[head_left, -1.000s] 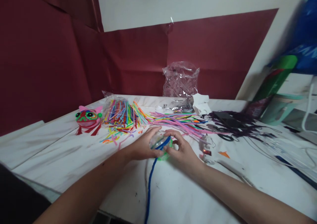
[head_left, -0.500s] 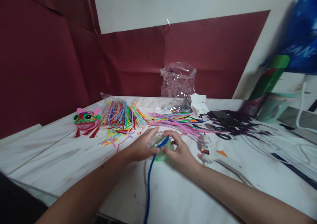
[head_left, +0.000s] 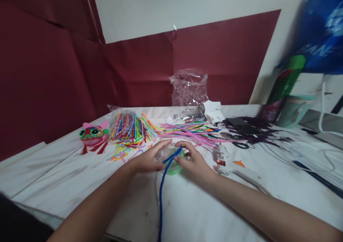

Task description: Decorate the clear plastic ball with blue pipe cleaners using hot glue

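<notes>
Between my two hands is a rounded clear plastic piece point(head_left: 168, 152) with bright green strands point(head_left: 175, 168) on its lower side. My left hand point(head_left: 147, 160) curves round its left side, thumb toward me, most fingers hidden behind it. On the other side, my right hand point(head_left: 195, 165) presses a blue pipe cleaner point(head_left: 160, 202) against the plastic with thumb and bent fingers. The pipe cleaner crosses the front of the piece at a slant, and its long tail hangs down toward the table's near edge.
A pink and red animal-faced figure point(head_left: 93, 136) stands at left beside a bag of colourful pipe cleaners point(head_left: 128, 126). Loose pipe cleaners point(head_left: 187, 133) lie behind my hands. At right are a glue gun point(head_left: 248, 176), orange scrap point(head_left: 239, 164), black scissors point(head_left: 241, 145), phone point(head_left: 242, 126) and cables.
My left thumb has moved off the blue pipe cleaner, leaving more of it exposed across the plastic. My right hand keeps its pinch. The whole view has shifted slightly.
</notes>
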A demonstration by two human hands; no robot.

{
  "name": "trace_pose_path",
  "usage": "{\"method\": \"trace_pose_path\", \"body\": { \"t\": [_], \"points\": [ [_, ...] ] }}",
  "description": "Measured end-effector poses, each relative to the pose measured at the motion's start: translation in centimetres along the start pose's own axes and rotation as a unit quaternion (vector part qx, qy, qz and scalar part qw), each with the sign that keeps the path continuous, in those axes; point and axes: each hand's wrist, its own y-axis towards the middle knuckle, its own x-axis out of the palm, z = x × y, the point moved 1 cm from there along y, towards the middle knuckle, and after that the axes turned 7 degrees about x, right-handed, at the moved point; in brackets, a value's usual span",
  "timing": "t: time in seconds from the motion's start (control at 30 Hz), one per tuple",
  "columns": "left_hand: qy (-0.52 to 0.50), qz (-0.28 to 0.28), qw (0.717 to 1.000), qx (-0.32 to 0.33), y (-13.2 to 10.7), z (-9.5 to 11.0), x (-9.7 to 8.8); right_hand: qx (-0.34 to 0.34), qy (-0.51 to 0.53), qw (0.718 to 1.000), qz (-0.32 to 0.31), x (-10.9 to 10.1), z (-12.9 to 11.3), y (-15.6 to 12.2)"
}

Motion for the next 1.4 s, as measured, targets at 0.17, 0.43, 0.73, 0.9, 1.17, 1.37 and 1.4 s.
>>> {"method": "trace_pose_path", "body": {
  "t": [0.17,0.43,0.73,0.9,1.17,1.37,1.4],
  "points": [
    [0.043,0.060,0.997,0.005,0.4,0.1,1.2,0.012,0.009,1.000,0.001,0.1,0.3,0.0],
    [0.059,0.119,0.991,0.004,0.5,-0.7,2.1,0.036,0.049,0.998,-0.005,0.1,0.3,0.2],
    [0.043,0.212,0.975,0.046,0.2,0.2,2.9,0.056,0.066,0.994,-0.062,-0.5,0.7,0.8],
    [0.040,0.241,0.966,0.087,0.3,-0.6,3.3,0.051,0.066,0.995,-0.060,-0.3,0.9,0.9],
    [0.037,0.260,0.959,0.109,0.6,-1.6,3.5,0.031,0.025,0.999,-0.027,-0.3,0.8,0.7],
    [0.071,0.280,0.951,0.107,0.7,-1.5,3.3,0.015,-0.021,0.999,-0.022,-0.2,0.9,0.6],
    [0.070,0.279,0.952,0.105,0.7,-1.5,3.3,0.013,-0.023,0.999,-0.023,-0.2,0.9,0.6]
  ]
}}
